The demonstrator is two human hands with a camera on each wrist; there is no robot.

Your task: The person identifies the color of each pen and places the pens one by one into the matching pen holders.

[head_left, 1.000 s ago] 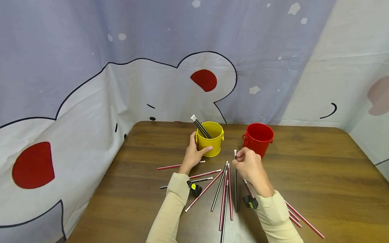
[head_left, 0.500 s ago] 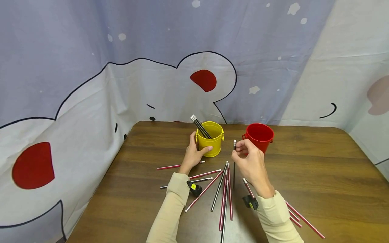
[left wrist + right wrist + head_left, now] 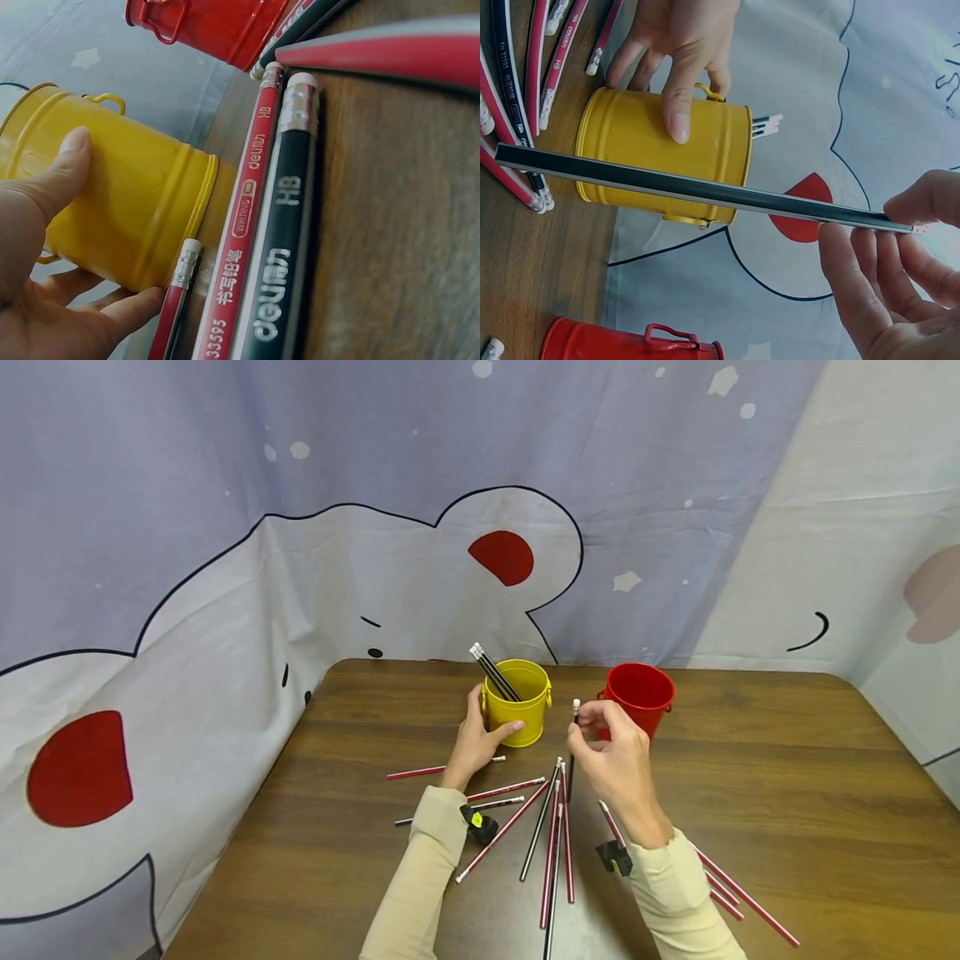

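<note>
My right hand (image 3: 617,760) pinches a black pencil (image 3: 697,196) near its white eraser end, with the shaft hanging down over the table. In the right wrist view that pencil crosses in front of the yellow bucket (image 3: 528,722). My left hand (image 3: 477,739) grips the yellow bucket from its left side, thumb (image 3: 71,161) across the front wall. Several black pencils (image 3: 495,672) with white erasers lean inside this bucket. Just behind my right hand stands a red bucket (image 3: 645,689), partly covered by the fingers; no pencils show above its rim.
Red and black pencils lie scattered on the wooden table (image 3: 337,860), several fanned out between my forearms, such as a red pencil (image 3: 502,831). More red pencils (image 3: 750,897) lie beside my right sleeve. A patterned cloth (image 3: 360,577) hangs behind the table's far edge.
My right hand has lifted the black pencil off the table and moved it up and slightly left, toward the yellow bucket. The left hand and both buckets have stayed in place.
</note>
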